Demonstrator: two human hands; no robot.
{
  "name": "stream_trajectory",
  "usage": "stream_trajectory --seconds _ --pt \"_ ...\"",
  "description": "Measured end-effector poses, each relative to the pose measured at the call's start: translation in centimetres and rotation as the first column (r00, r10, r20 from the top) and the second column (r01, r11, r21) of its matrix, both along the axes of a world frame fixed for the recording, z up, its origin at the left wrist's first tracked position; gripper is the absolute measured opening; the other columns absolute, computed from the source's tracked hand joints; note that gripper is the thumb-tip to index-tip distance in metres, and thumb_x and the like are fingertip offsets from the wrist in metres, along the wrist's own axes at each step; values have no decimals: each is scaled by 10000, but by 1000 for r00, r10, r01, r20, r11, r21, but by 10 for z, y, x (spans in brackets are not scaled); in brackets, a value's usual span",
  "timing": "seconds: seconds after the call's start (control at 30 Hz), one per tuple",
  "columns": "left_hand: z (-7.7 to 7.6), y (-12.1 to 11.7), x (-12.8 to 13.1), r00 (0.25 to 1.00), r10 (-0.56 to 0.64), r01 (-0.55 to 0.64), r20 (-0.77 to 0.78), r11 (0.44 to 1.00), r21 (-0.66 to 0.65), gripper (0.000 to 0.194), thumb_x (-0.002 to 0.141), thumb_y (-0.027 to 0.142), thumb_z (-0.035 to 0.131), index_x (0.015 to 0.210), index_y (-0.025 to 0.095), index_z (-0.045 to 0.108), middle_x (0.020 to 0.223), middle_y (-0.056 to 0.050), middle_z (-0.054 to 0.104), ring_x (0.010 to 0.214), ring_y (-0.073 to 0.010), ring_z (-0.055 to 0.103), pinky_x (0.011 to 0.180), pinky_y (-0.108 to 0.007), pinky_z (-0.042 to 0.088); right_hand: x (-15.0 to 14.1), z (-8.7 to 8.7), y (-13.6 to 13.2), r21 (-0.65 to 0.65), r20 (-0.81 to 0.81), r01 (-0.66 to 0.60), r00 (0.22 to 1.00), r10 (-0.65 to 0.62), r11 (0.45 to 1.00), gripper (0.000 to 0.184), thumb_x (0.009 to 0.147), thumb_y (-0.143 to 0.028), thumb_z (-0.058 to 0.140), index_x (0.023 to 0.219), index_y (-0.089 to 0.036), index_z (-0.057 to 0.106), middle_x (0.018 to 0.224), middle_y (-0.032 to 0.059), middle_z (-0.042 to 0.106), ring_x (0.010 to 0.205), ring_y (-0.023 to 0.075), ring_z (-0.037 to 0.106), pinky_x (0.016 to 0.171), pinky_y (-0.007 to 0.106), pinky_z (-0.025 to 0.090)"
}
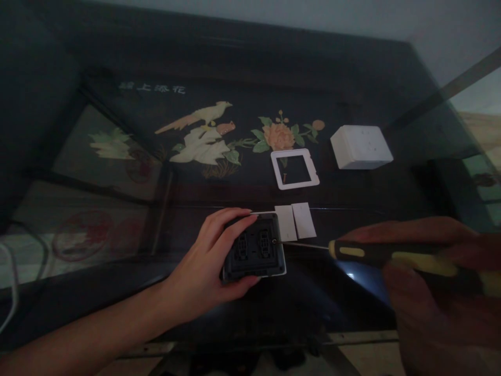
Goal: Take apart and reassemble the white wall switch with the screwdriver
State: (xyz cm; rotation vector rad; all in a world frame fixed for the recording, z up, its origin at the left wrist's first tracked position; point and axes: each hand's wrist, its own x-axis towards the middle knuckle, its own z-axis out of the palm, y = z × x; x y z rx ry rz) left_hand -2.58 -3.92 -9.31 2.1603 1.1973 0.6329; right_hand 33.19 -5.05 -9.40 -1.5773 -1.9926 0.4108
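Note:
My left hand (209, 256) wraps round a wall switch (253, 256) with a black inner face and a pale rim, fingers over its top and thumb along its bottom edge. In my right hand (415, 308) is a yellow-and-black screwdriver (364, 252), held level and pointing left. Its thin shaft reaches a small screw (274, 241) at the switch's right side; whether the tip sits in the screw head I cannot tell. Two white rectangular cover plates (285, 223) lie side by side just behind the switch.
A white square frame (295, 184) lies farther back, with a small screw (285, 178) inside its opening. To its right stands a white box (362, 148). The dark glossy table (219, 57) bears a bird-and-flower picture. A white cable (13, 282) hangs at the far left.

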Motion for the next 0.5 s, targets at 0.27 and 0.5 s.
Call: stream_trajectory --seconds 0.27,0.5 --pt "-3 -1 0 999 3 -4 32 999 39 748 801 295 689 1438 231 302 1410 -132 401 1310 -310 403 1112 -492 392 -110 111 46 89 120 -441 895 430 893 153 880 -278 550 728 -277 565 726 -15 720 526 152 672 362 231 489" --pt "-4 -1 1 998 -11 9 57 999 44 739 818 322 683 1440 238 293 1409 -127 396 1314 -298 386 1119 -487 388 -126 124 47 53 112 -372 924 365 927 115 824 -229 624 715 -261 634 689 -3 717 612 178 708 567 267 574"
